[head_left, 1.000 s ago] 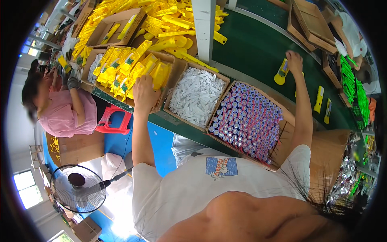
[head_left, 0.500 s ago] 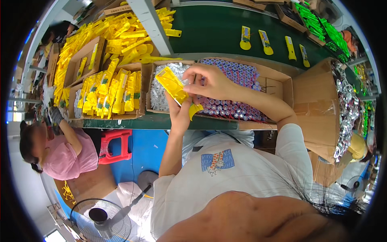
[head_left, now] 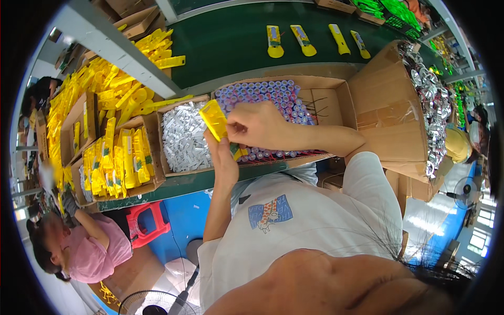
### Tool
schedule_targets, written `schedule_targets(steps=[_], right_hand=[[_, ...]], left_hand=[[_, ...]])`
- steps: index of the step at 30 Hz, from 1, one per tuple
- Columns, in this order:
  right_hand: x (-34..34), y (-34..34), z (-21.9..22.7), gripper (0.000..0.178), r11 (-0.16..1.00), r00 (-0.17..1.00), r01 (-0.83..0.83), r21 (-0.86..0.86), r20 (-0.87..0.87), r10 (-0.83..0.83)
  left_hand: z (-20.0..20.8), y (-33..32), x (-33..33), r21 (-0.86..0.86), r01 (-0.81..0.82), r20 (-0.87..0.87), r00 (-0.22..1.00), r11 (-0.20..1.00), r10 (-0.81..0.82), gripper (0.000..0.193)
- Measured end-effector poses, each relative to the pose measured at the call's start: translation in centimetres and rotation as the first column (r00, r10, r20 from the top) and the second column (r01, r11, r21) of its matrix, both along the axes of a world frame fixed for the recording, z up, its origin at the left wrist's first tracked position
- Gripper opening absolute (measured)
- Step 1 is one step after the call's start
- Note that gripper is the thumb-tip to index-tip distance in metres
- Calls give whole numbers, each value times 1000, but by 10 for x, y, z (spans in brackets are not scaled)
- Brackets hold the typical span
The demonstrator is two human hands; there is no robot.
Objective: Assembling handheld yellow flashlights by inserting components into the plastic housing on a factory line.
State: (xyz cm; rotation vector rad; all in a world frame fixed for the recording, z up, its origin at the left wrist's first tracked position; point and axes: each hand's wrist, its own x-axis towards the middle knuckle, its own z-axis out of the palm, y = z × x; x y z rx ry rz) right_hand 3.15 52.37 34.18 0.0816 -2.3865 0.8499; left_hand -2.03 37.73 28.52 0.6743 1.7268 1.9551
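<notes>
At twelve o'clock, beyond the boxes, we see a long green belt (head_left: 226,50) running across the view. Between two and three o'clock stands a tall cardboard box (head_left: 386,115), with shiny silvery parts (head_left: 422,97) showing along its right side. We find a broad heap of yellow parts (head_left: 102,81) at ten o'clock, and at eight a co-worker in a pink top (head_left: 100,249), a red stool (head_left: 137,236) just beside.

Nearer the middle, open boxes form a row. We see the cell box (head_left: 333,100) at twelve, partly filled with purple cylindrical cells (head_left: 262,95); just beside it, toward ten, a box of small white pieces (head_left: 184,134); and at nine, a box of yellow casings (head_left: 126,157), some bearing green boards.

Over the first two boxes we see the wearer's hands. The right hand (head_left: 260,126) is curled, fingers bent, at the lower part of a tilted yellow housing (head_left: 213,116); we cannot tell whether it pinches anything. The left hand (head_left: 224,160) grips that housing from below, its upper end pointing toward eleven o'clock.

Lastly, we count four slim yellow pieces (head_left: 338,39) on the belt, between twelve and two o'clock.
</notes>
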Motion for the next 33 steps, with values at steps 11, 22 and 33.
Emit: schedule_targets(steps=[11, 22, 33], right_hand=[[55, 41, -27, 10, 947, 983, -104, -303, 113, 144], [66, 17, 15, 9, 959, 983, -28, -281, 169, 78], [82, 56, -26, 16, 943, 926, 275, -188, 316, -207]], left_hand=[[0, 9, 9, 48, 68, 337, 938, 997, -81, 44], [9, 6, 38, 252, 242, 391, 860, 937, -327, 35], [6, 3, 38, 300, 236, 425, 834, 924, -351, 29]])
